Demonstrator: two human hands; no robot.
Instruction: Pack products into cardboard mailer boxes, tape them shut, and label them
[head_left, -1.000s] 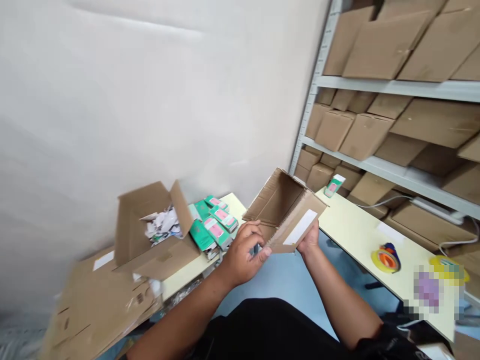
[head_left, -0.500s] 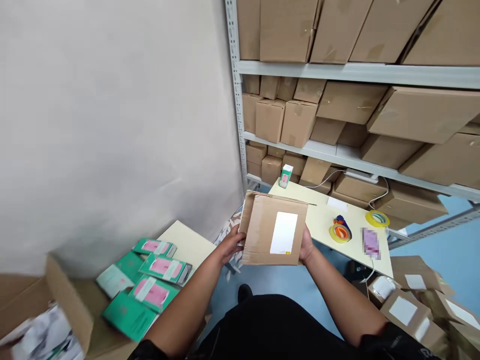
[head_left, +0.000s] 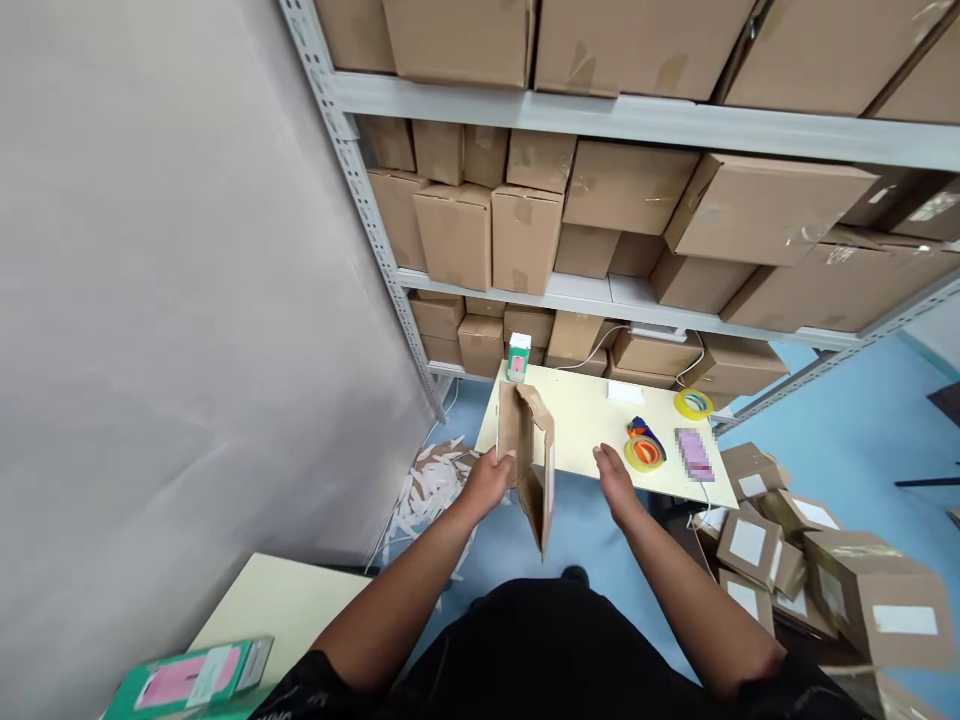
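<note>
In the head view my left hand [head_left: 487, 487] grips the left side of a cardboard box [head_left: 514, 425], thumb on the inner face. The box is turned edge-on, so its inside and loose flaps show; a sliver of its white label is at the right. Apart from the box, my right hand [head_left: 615, 482] hovers near the table's front edge with fingers stretched out, holding nothing. A tape dispenser [head_left: 645, 446] with yellow tape lies on the table just beyond that hand. A small green and pink box [head_left: 518, 358] stands behind the cardboard box.
The cream table [head_left: 577, 400] also bears a yellow tape roll [head_left: 693, 404] and a pixelated pink object [head_left: 694, 454]. Shelves [head_left: 570, 290] full of cartons stand behind. Labelled parcels [head_left: 750, 540] pile up at right. Paper scraps [head_left: 431, 490] litter the floor; green packages [head_left: 195, 680] lie at lower left.
The cardboard box has turned from label-side up to edge-on. My right hand has let go of it and moved away to the right. The view has swung right.
</note>
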